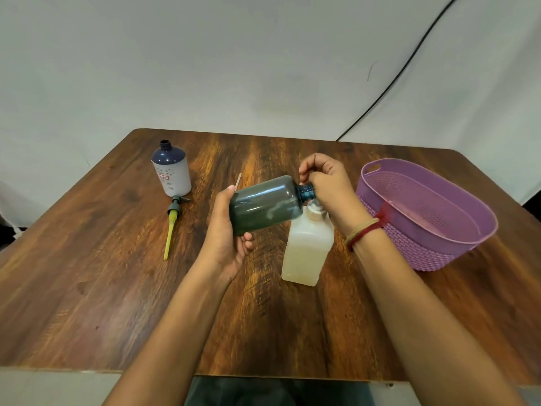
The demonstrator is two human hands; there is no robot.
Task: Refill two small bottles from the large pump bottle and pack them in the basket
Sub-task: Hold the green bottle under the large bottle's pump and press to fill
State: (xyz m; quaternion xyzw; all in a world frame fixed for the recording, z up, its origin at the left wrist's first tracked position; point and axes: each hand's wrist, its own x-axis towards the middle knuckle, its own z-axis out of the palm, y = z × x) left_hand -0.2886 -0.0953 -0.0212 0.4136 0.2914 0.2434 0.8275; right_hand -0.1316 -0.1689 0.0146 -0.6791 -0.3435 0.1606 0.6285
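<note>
- Our left hand (226,231) grips the dark green bottle (263,207), tipped over the translucent bottle (307,250) on the desk (117,288). Our right hand (325,183) pinches its neck.
- We judge this the filling step. Next, line up the mouths steadily, with the purple basket (424,259) nearby.

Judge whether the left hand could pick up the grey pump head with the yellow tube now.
Probably not: the left hand grips the dark green plastic bottle, though nothing blocks the grey yellow-tubed pump.

Left hand (229,230) grips the base end of the dark bottle (265,205), with the thumb over the top and the fingers curled beneath. Right hand (325,183) is curled at the bottle's neck end, fingers pinching the neck. Both bare forearms reach forward toward the bottle. Thread bands (363,232) circle the right wrist.
</note>
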